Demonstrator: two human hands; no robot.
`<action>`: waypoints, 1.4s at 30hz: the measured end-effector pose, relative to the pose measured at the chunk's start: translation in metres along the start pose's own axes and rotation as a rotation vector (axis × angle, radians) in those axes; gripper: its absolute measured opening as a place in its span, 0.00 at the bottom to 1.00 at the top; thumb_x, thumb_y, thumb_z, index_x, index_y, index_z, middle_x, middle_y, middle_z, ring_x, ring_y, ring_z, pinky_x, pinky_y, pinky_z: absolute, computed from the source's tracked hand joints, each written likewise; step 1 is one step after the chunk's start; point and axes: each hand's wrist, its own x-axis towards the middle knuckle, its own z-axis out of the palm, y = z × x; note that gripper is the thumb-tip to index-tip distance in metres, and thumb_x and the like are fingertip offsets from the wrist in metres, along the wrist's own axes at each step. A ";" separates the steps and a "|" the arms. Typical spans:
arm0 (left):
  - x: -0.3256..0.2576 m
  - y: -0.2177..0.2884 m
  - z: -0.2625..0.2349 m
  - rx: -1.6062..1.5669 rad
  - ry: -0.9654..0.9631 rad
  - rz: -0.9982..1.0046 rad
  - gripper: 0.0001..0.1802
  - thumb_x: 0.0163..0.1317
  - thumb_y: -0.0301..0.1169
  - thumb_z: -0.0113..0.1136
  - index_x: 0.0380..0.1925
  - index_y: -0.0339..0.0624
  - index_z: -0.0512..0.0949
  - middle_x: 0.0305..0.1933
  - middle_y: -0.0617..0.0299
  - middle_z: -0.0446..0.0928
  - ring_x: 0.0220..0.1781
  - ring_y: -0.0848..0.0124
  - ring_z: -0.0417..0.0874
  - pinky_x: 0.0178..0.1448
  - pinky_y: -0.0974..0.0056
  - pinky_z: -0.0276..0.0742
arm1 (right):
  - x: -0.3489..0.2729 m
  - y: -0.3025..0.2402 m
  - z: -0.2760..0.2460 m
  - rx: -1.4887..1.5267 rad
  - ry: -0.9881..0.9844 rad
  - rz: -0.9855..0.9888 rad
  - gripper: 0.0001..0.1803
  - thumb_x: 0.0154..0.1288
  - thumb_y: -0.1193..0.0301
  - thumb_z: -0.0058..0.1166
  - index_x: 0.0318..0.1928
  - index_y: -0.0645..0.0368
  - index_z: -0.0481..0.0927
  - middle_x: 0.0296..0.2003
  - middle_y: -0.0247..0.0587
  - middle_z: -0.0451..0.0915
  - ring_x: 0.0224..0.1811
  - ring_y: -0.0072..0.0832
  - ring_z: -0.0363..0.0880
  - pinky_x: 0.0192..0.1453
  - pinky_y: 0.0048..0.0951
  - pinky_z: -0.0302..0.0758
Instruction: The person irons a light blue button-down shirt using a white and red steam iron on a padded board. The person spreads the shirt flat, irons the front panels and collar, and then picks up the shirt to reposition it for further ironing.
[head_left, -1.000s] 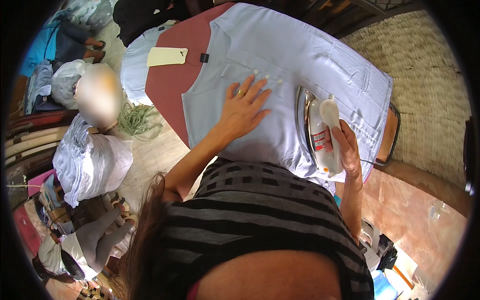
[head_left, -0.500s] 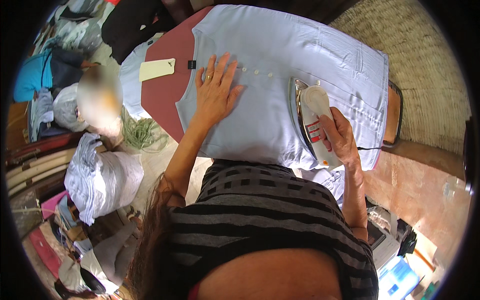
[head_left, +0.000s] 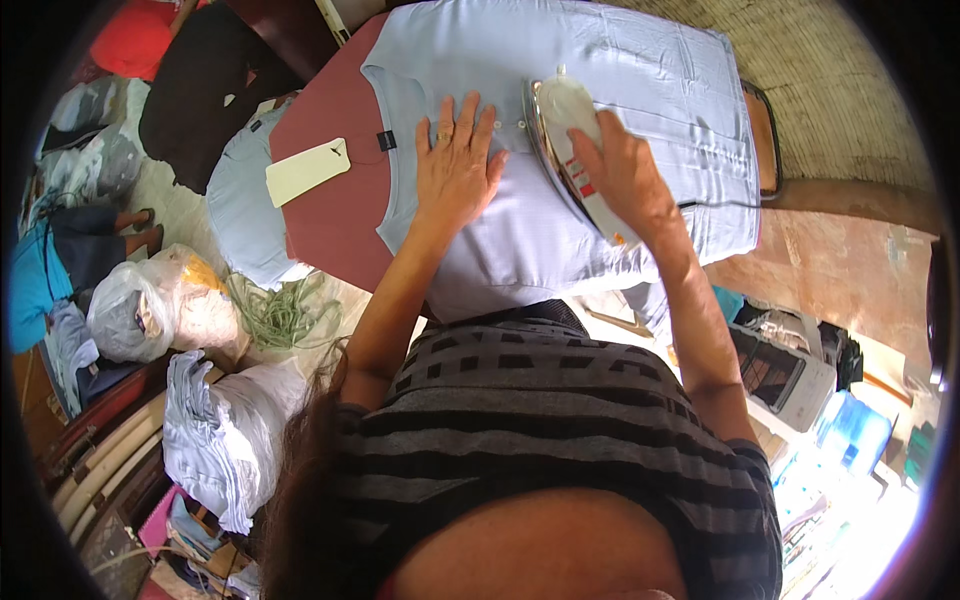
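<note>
A light blue shirt point(head_left: 640, 60) lies spread over a red-covered ironing board point(head_left: 325, 115), its neckline toward the left. My left hand point(head_left: 458, 170) rests flat on the shirt near the neckline, fingers spread. Closed round the handle of a clothes iron point(head_left: 570, 105), my right hand point(head_left: 630, 180) holds it on the shirt beside the small buttons. A dark cord point(head_left: 715, 205) runs right from the iron. A cream paper tag point(head_left: 308, 172) lies on the red cover by the collar label.
Left of the board, a bundle of green cord point(head_left: 285, 312) lies on the floor near plastic-wrapped clothes point(head_left: 225, 430). Another person in a blue top point(head_left: 38, 275) is at the far left. A grey crate point(head_left: 785, 375) stands at the right.
My right hand has carried the iron left and farther up the shirt, toward the buttons. My left hand stays flat near the neckline. The whole view has shifted.
</note>
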 end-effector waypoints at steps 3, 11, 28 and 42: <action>-0.001 -0.003 0.002 -0.018 0.005 -0.005 0.33 0.64 0.48 0.56 0.67 0.49 0.66 0.75 0.59 0.58 0.75 0.53 0.57 0.71 0.38 0.51 | 0.007 0.003 -0.003 -0.104 -0.066 -0.034 0.17 0.71 0.64 0.53 0.42 0.69 0.71 0.24 0.64 0.79 0.27 0.54 0.83 0.28 0.44 0.78; -0.003 -0.004 0.002 -0.016 0.017 -0.013 0.33 0.64 0.49 0.57 0.66 0.49 0.67 0.75 0.59 0.59 0.75 0.53 0.58 0.71 0.37 0.51 | -0.008 -0.021 -0.004 -0.108 -0.037 0.152 0.18 0.72 0.63 0.51 0.43 0.70 0.70 0.21 0.59 0.80 0.22 0.48 0.83 0.29 0.44 0.79; -0.010 -0.033 -0.009 0.057 -0.010 -0.061 0.35 0.67 0.49 0.53 0.69 0.45 0.63 0.76 0.59 0.57 0.77 0.54 0.56 0.73 0.37 0.48 | -0.010 -0.041 0.008 0.044 -0.041 0.025 0.18 0.72 0.62 0.51 0.39 0.70 0.69 0.19 0.59 0.78 0.23 0.49 0.84 0.26 0.42 0.79; -0.015 -0.039 -0.013 0.053 0.002 -0.075 0.38 0.66 0.57 0.49 0.68 0.44 0.64 0.76 0.59 0.57 0.77 0.54 0.55 0.74 0.39 0.47 | -0.007 -0.028 0.017 -0.050 -0.032 -0.013 0.19 0.73 0.63 0.51 0.37 0.70 0.69 0.20 0.61 0.79 0.21 0.45 0.84 0.24 0.40 0.79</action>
